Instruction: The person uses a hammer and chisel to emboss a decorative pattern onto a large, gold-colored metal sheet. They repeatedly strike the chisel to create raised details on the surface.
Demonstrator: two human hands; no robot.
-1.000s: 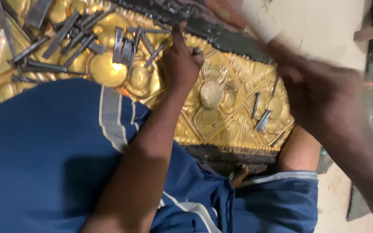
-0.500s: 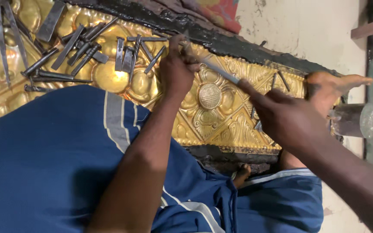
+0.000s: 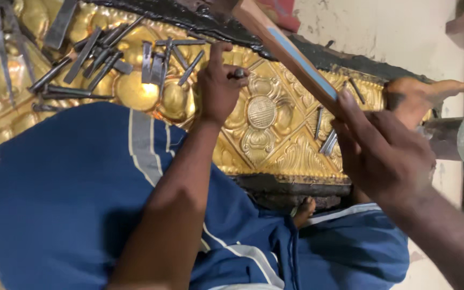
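- My left hand (image 3: 218, 86) is pinching a small steel punch (image 3: 238, 73), fingers narrow around it, tip resting on the embossed gold panel (image 3: 275, 134).
- My right hand (image 3: 382, 156) is gripping a wooden hammer handle (image 3: 288, 51), fingers wrapped tight; the head is running out of view.
- Loose steel punches (image 3: 103, 59) are lying scattered on the panel, left of my hand.
- My blue-clad knees (image 3: 81, 198) are sitting just below the panel.
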